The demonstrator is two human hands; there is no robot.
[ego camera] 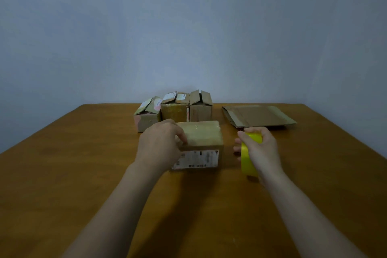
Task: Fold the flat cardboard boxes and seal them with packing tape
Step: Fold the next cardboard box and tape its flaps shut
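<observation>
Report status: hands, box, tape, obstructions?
Left hand holds closed box by its top. Right hand grips yellow tape roll, right of box. Three boxes and flat cardboard behind, out of the way.

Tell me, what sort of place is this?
Likely a plain room used for packing: a wooden table against a bare wall, folded cardboard boxes and a flattened box at the back, and a yellow tape roll in the right hand while the left hand grips the near box.

Matt brown cardboard box (201, 136), top glossy with clear tape, white paper label (195, 159) on front; glossy yellow tape roll (248, 157); smooth wood table (83, 174); matt flat cardboard (258, 115).
</observation>
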